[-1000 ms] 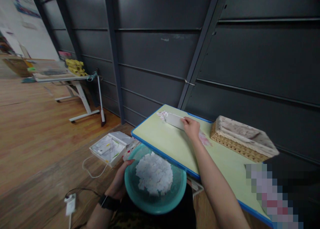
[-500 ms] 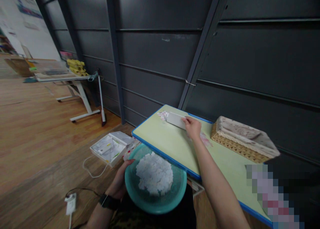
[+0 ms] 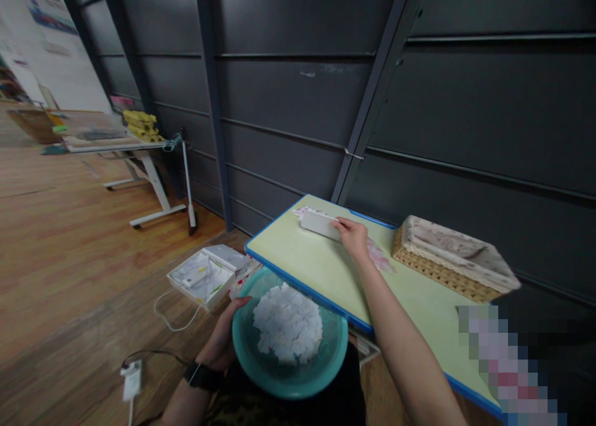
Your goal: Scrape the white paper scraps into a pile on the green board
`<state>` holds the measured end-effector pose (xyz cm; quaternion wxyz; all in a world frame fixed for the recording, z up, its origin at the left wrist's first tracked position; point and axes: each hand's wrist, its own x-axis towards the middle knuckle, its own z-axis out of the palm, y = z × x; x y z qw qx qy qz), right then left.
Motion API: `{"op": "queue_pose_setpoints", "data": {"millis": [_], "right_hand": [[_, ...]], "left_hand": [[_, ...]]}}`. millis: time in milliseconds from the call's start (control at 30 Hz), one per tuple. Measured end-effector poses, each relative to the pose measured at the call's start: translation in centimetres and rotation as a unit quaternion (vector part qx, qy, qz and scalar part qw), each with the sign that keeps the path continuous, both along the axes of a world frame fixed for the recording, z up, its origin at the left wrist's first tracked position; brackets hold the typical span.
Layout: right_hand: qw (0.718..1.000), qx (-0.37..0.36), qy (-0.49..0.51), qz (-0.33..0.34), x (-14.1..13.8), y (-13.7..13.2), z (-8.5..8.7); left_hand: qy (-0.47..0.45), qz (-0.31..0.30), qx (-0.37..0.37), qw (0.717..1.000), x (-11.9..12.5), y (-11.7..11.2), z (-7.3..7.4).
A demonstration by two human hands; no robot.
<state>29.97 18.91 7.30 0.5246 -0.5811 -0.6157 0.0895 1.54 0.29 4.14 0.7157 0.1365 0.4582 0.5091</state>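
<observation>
My left hand (image 3: 228, 333) grips the left rim of a teal plastic basin (image 3: 244, 367), which rests at my lap under the table's front edge. A heap of white torn paper pieces (image 3: 288, 323) lies in it. Out over the pale yellow table (image 3: 288, 246), my right hand (image 3: 352, 235) is closed on the right part of a flat white rectangular board (image 3: 318, 225). The board stands tilted on its long edge. Behind its left end show small paper scraps (image 3: 301, 211); more pinkish scraps (image 3: 379, 256) lie right of my hand.
A lined wicker basket (image 3: 442, 271) stands on the table's right side, against the dark metal wall (image 3: 288, 103). On the floor at left are an open white box (image 3: 205, 277) and a power strip (image 3: 132, 379) with cords. Farther left stands another table (image 3: 116, 144).
My right hand has drawn the white board a short way left and toward me across the tabletop. The left hand and basin have stayed put.
</observation>
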Motion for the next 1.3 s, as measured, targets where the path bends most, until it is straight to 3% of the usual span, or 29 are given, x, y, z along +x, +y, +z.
{"op": "queue_pose_setpoints", "data": {"millis": [467, 800, 1300], "right_hand": [[0.997, 0.0, -0.05, -0.059, 0.6, -0.5, 0.6], [0.999, 0.007, -0.048, 0.0, 0.1, -0.3, 0.1], [0.991, 0.008, -0.115, -0.071, 0.2, -1.1, 0.9]], "left_hand": [[-0.006, -0.01, -0.02, 1.0, -0.1, 0.1, -0.1], [-0.017, -0.007, -0.014, 1.0, -0.1, 0.0, -0.1], [-0.012, -0.008, -0.011, 1.0, -0.2, 0.1, -0.3]]}}
